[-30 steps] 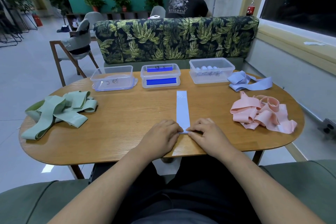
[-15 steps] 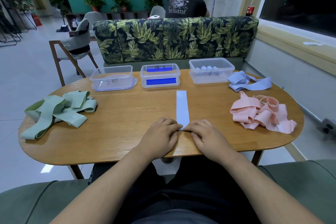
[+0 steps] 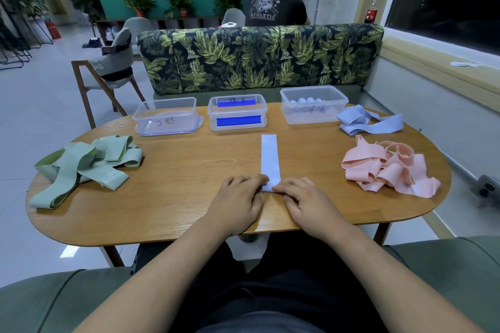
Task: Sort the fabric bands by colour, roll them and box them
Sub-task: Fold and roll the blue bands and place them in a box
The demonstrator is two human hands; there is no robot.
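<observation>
A pale blue fabric band (image 3: 269,158) lies flat on the wooden table (image 3: 189,170), running away from me. My left hand (image 3: 239,197) and my right hand (image 3: 305,200) sit at its near end, fingertips pinching the rolled-up edge between them. Green bands (image 3: 86,165) are heaped at the left, pink bands (image 3: 389,170) at the right, more blue bands (image 3: 365,123) at the far right. Three clear boxes stand at the back: the left box (image 3: 167,116), the middle box (image 3: 237,116) with blue strips, and the right box (image 3: 313,104) holding several blue rolls.
A leaf-patterned sofa (image 3: 259,57) backs the table's far side, with a person (image 3: 276,0) seated behind it. A wooden chair (image 3: 108,73) stands at the far left. My green seat (image 3: 446,278) flanks my lap.
Both hands have crept forward along the blue band, rolling its near end away from me, so the flat stretch looks shorter.
</observation>
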